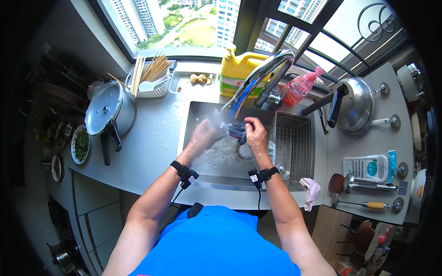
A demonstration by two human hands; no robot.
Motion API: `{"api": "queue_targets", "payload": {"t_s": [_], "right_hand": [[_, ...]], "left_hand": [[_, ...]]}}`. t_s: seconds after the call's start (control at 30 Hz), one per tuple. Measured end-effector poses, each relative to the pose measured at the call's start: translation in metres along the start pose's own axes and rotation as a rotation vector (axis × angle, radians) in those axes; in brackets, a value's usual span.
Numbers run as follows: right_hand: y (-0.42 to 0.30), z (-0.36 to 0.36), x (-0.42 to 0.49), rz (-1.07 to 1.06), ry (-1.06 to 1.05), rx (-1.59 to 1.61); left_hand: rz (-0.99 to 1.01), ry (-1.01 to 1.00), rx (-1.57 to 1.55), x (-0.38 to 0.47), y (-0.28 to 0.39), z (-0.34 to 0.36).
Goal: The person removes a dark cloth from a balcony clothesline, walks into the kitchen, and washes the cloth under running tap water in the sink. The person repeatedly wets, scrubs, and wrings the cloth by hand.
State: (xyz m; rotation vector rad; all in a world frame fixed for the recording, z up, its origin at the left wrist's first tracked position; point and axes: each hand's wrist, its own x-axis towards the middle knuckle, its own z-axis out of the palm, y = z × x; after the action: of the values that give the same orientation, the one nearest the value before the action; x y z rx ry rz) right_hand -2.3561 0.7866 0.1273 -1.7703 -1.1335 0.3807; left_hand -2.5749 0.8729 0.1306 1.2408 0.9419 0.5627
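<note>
A dark, wet cloth [238, 130] is stretched between my two hands over the stainless steel sink [210, 169]. My left hand [206, 134], blurred by motion and spray, grips its left end under the chrome faucet [247, 81]. At the cloth's right end, my right hand [256, 135] pinches it between thumb and fingers. Water splashes around the left hand and the cloth. The round drain [245, 151] lies below the cloth, partly covered by it. A wire basket [292, 148] fills the sink's right side, with a pale cloth [272, 151] hanging at its left edge.
Behind the sink stand a yellow jug [229, 74] and a pink pump bottle [298, 88]. A pressure cooker [112, 108] and a chopstick basket [148, 88] are on the left counter. A pink cloth [310, 193] drapes over the front edge; a wok lid [357, 105] and a grater [366, 168] are at right.
</note>
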Motion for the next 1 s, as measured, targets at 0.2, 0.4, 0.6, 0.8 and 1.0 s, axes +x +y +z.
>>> {"api": "queue_targets", "payload": {"t_s": [0.2, 0.4, 0.6, 0.8, 1.0], "right_hand": [[0.026, 0.048, -0.016, 1.002, -0.459, 0.428], [0.007, 0.080, -0.007, 1.140, -0.589, 1.043], [-0.006, 0.068, 0.000, 1.205, -0.649, 1.177], [-0.044, 0.044, -0.004, 1.022, -0.875, 1.255], [-0.052, 0.022, -0.005, 1.014, -1.000, 1.161]], "left_hand": [[0.096, -0.065, -0.284, -0.009, 0.004, 0.011], [0.020, -0.087, -0.421, -0.025, 0.015, 0.019], [-0.045, 0.221, -0.155, -0.003, 0.011, -0.002], [-0.285, -0.010, -0.646, 0.015, 0.005, -0.002], [-0.296, -0.199, -0.720, 0.013, 0.019, 0.007]]}}
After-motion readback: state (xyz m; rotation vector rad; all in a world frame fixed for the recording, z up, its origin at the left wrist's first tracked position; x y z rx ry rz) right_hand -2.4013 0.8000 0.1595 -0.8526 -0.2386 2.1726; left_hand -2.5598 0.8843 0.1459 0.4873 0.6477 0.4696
